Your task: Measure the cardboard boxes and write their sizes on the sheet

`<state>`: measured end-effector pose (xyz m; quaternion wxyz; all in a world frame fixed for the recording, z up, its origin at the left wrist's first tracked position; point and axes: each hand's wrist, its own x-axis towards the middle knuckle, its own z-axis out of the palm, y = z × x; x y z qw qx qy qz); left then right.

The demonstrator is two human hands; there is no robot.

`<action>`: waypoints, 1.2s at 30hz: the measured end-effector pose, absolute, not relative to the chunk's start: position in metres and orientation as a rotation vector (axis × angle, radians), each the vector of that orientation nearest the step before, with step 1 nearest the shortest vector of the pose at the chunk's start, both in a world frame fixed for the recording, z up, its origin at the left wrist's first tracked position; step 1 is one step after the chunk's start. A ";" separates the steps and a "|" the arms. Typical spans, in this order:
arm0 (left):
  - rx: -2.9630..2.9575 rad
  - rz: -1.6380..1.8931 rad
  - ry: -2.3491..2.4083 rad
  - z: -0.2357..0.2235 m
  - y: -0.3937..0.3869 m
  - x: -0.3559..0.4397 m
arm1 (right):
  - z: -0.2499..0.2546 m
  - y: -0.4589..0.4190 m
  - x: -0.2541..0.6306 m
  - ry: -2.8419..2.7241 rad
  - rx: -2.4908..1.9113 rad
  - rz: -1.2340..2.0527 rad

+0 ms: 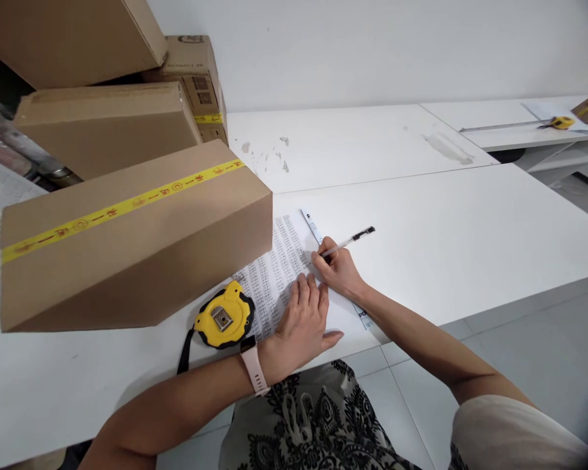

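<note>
Taking the sheet as the clock's centre, the white table [421,215] runs widest from 1 to 3 o'clock, and that's where my forearm has room to swing; its near edge passes just below me at 5 and 6. The big carton [147,228] with yellow tape fills 9 to 11 and crowds the sheet's left side, so I've little room there. The printed sheet [269,281] lies between that carton and my writing hand. My left hand [304,316] rests on it with fingers spread, grasping nothing, and seems to steady it. My right hand [338,267] pinches the pen, at 2 o'clock. The yellow tape measure [224,318] sits at 8, close to my left wrist. The pen [349,241] slants up toward 2; whether its tip touches paper I can't tell. I judge the step as writing or marking; the next stroke calls for a light finger movement and a paper held flat.
</note>
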<state>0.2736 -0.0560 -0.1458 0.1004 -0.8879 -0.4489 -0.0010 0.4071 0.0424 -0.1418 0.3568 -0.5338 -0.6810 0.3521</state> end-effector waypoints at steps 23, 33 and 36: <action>-2.697 -0.230 -1.381 -0.133 -0.072 0.267 | -0.159 0.080 0.459 -1.972 -1.405 0.233; -2.092 -0.700 -2.080 -0.119 -0.108 0.178 | -0.168 0.080 0.466 -2.175 -1.485 0.046; -2.058 -0.786 -2.347 -0.127 -0.108 0.169 | -0.167 0.075 0.465 -2.013 -1.403 0.004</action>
